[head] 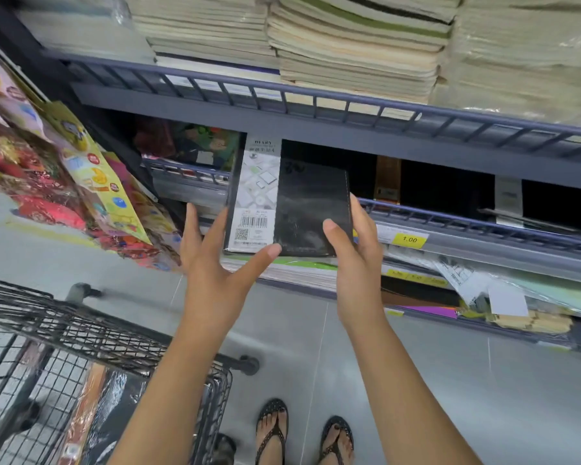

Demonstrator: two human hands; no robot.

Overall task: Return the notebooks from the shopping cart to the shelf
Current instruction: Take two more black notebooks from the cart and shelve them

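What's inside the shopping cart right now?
A dark plastic-wrapped notebook and an orange-edged one lie in the shopping cart. The left forearm and cart wires cover whatever else is there.

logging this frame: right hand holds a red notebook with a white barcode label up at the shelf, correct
No, the notebook is black, not red. The head view shows the right hand holding it, with its white barcode label, up at the shelf.
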